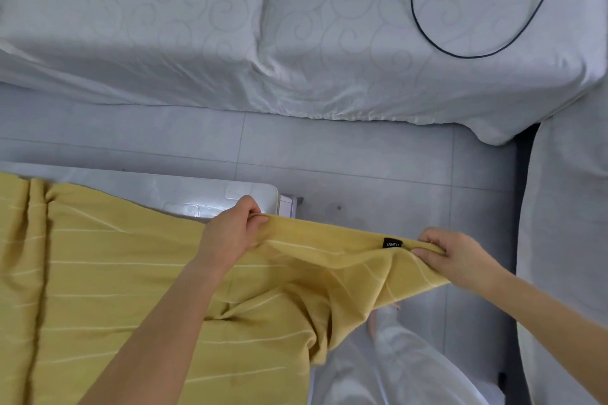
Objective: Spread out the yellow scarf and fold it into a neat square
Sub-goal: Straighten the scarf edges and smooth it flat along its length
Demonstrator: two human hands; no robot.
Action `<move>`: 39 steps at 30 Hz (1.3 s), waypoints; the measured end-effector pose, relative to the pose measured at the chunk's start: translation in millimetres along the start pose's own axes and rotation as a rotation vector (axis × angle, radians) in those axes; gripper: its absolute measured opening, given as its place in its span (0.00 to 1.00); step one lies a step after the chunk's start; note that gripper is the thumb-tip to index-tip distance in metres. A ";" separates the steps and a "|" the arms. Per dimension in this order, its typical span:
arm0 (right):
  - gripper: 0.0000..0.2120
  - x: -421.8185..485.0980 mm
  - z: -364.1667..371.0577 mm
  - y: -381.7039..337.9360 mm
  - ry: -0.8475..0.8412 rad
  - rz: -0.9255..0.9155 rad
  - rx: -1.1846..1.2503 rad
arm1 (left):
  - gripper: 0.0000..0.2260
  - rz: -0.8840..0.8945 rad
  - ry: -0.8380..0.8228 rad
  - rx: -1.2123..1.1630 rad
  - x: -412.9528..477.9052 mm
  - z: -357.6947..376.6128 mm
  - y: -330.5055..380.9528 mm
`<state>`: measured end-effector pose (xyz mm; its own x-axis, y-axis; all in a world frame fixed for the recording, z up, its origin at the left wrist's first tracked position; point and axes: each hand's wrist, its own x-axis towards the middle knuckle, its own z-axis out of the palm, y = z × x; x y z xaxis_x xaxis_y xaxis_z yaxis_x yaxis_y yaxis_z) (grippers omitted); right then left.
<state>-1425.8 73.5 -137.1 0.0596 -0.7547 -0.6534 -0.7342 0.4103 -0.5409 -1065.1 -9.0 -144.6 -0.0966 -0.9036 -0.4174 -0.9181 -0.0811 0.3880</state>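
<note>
The spreading step is in hand, and no fold has been made yet. Both hands grip one edge of the yellow scarf (131, 289) and hold it up in a taut line. The left hand (235, 227), near the centre of view, pinches the hem between thumb and curled fingers. The right hand (457, 256), at about 4 o'clock, pinches the same hem just beside a small black label (393, 243).

From that raised edge the scarf runs toward 8 and 9 o'clock, where most of it lies on a glossy white counter (210, 192). It is ridged with long creases there, and a loose part sags off the counter's end at about 6 o'clock.

The next move, I judge, calls for drawing the hem outward and laying it down flat. The creases at 9 o'clock must be smoothed out before any corner can be matched to another.

Grey floor tiles (362, 154) lie past the counter. At 12 o'clock stands a bed (230, 26) in a white sheet with a swirl pattern. A black cable (467, 57) loops on it at 1 o'clock. Another white-covered surface fills 3 o'clock, and the person's white trousers (378, 365) show at 5 o'clock.
</note>
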 end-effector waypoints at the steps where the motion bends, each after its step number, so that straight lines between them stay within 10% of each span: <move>1: 0.11 4.9 3.9 1.4 -0.017 0.030 -0.046 | 0.07 0.020 0.017 -0.005 0.3 2.7 2.0; 10: 0.11 57.7 39.6 -28.1 -0.137 0.058 -0.314 | 0.31 -0.142 0.267 -0.081 -15.8 21.3 -12.7; 17: 0.41 73.2 91.2 -110.6 -0.209 -0.390 -0.478 | 0.39 -0.571 0.215 -0.065 -89.2 52.1 -72.5; 24: 0.33 77.6 198.9 -226.6 -0.383 -0.858 -0.971 | 0.49 -1.011 0.214 -0.143 -176.8 78.2 -144.7; 39: 0.47 115.6 246.2 -239.6 -0.391 -0.588 -1.356 | 0.58 -0.946 0.048 -0.191 -271.2 146.2 -204.0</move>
<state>-1076.4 14.0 -213.4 0.5635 -0.3711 -0.7381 -0.5767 -0.8164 -0.0298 -907.8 314.1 -230.7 0.6705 -0.4453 -0.5935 -0.5294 -0.8476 0.0378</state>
